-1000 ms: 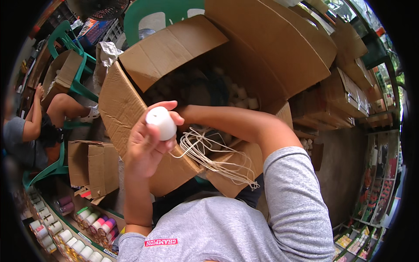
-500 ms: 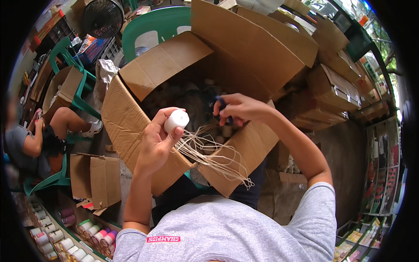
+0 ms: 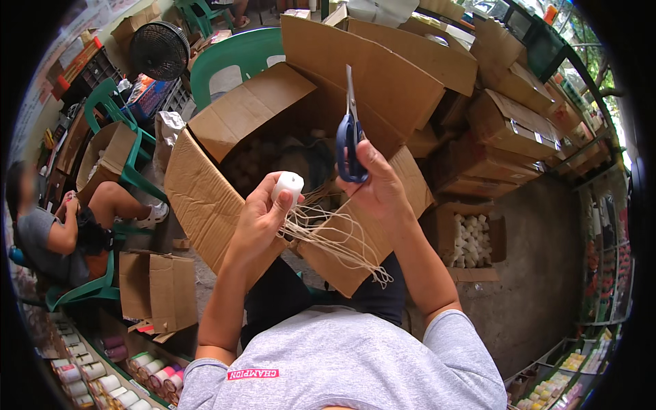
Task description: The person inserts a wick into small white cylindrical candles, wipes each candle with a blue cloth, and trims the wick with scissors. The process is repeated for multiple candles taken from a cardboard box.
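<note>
My left hand (image 3: 265,208) is closed round a short white candle (image 3: 290,183), its top tilted up and a small dark wick spot at the centre. In my right hand (image 3: 378,183) is a pair of scissors (image 3: 350,140) with dark blue handles; the blades point away from me and look closed together. A bunch of thin cream wick strings (image 3: 335,236) hangs over the near flaps of a big open cardboard box (image 3: 208,205), just below the candle. Inside the box, pale rounded pieces lie in shadow and are hard to make out.
A green plastic chair (image 3: 236,55) stands behind the box. On the right are stacked cartons (image 3: 509,130) and an open box of white pieces (image 3: 471,240). At left another person (image 3: 61,232) sits near a small carton (image 3: 171,290). Shelves of coloured candles (image 3: 147,369) line the lower left.
My right hand has turned upward and come nearer me, raising the scissors blades up into view. The candle in my left hand has shifted slightly right and tilted.
</note>
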Demonstrator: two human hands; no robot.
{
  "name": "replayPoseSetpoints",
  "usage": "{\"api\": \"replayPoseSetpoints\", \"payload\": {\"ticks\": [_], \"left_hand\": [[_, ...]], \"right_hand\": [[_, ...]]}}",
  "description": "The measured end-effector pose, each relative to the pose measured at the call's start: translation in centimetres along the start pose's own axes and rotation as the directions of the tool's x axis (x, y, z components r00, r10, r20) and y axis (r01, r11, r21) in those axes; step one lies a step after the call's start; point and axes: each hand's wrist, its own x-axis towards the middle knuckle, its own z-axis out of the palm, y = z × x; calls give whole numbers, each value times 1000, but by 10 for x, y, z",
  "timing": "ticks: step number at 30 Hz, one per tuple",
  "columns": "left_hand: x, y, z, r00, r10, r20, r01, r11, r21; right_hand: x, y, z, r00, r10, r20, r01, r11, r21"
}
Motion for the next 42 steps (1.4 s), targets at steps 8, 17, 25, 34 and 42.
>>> {"api": "replayPoseSetpoints", "payload": {"ticks": [8, 17, 25, 34, 42], "left_hand": [[-8, 3, 5, 990, 102, -98, -85, 982, 170], [-6, 9, 10, 990, 131, -43, -119, 970, 212], [-6, 5, 9, 989, 132, -68, -123, 985, 123], [-6, 7, 5, 982, 178, -66, -168, 976, 139], [-2, 10, 7, 985, 154, -74, -147, 985, 87]], "right_hand": [[-24, 3, 61, 734, -641, 224, 551, 369, -748], [-27, 9, 50, 753, -601, 267, 512, 281, -811], [-32, 17, 46, 733, -622, 274, 512, 240, -825], [-29, 9, 56, 759, -632, 158, 470, 363, -805], [-29, 7, 59, 727, -673, 136, 516, 405, -755]]}}
